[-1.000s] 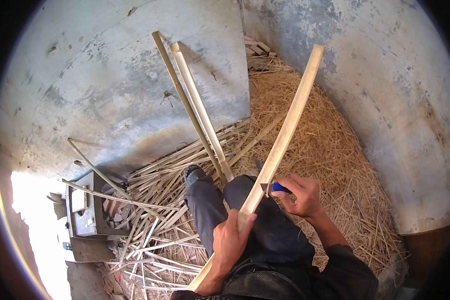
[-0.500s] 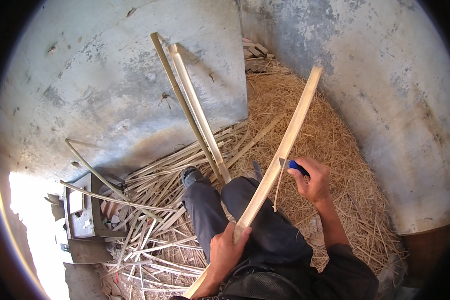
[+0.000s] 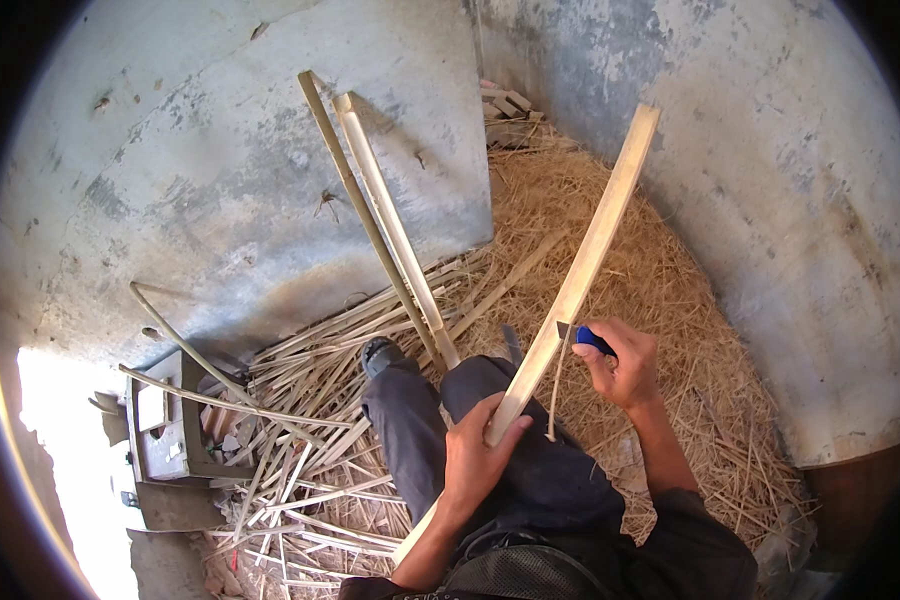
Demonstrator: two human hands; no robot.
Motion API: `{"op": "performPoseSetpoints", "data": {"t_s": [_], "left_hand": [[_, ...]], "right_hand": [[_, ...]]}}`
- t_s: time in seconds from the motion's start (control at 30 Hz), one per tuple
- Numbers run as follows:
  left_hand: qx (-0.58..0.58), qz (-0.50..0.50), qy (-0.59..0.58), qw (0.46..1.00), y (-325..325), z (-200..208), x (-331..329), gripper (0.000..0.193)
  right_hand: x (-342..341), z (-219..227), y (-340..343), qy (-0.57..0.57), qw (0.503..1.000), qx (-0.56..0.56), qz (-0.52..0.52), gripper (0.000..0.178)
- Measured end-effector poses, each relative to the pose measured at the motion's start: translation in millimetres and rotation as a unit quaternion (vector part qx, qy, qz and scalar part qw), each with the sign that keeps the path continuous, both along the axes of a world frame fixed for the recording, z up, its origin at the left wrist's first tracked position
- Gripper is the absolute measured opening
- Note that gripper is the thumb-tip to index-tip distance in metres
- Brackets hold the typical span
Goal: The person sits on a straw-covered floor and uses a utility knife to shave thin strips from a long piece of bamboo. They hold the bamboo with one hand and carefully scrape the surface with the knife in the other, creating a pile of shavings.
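Note:
A long pale bamboo strip (image 3: 588,262) slants across my lap, its far end up and to the right. My left hand (image 3: 477,452) is wrapped round its lower part, above my thigh. In my right hand (image 3: 625,362) is a knife (image 3: 592,340) with a blue handle, gripped in closed fingers. Its short blade meets the right edge of the strip about midway along. From that spot a thin curled sliver (image 3: 557,392) hangs down over my right knee.
Two bamboo pieces, one greenish (image 3: 368,215) and one pale (image 3: 395,230), lean on the grey wall (image 3: 210,160). Shavings (image 3: 710,400) cover the floor at right; split strips (image 3: 300,480) pile up at left beside a worn box-like frame (image 3: 170,425). Another wall (image 3: 770,180) curves along the right.
The bamboo strip has slid forward, its far end now higher and farther right. My left hand has moved forward with it. My right hand and the knife have stayed nearly in place.

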State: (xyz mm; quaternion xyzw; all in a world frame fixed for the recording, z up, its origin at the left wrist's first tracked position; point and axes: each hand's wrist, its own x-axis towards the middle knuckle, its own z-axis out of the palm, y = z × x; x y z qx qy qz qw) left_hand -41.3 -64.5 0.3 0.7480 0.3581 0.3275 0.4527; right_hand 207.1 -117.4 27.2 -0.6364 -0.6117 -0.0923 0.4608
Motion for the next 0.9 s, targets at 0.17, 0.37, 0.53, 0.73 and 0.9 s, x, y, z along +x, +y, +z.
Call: {"op": "performPoseSetpoints", "data": {"t_s": [0.17,0.37,0.53,0.73,0.9], "left_hand": [[0.031,0.025,-0.004,0.999,-10,4,-1,0.041],[0.034,0.022,0.011,0.999,-17,11,-18,0.04],[0.054,0.033,0.005,0.998,-21,6,-28,0.04],[-0.03,0.035,0.065,0.997,-38,2,-51,0.04],[-0.009,0.027,0.084,0.996,-46,-6,-66,0.039]], "right_hand": [[6,3,-4,-0.033,0.999,0.007,-0.011,0.031],[2,0,-9,-0.057,0.998,-0.023,-0.014,0.029],[0,-12,0,-0.029,0.999,0.02,-0.007,0.03],[31,-16,5,-0.011,0.998,-0.016,-0.052,0.038],[63,-33,19,0.012,0.996,-0.023,-0.089,0.041]]}}
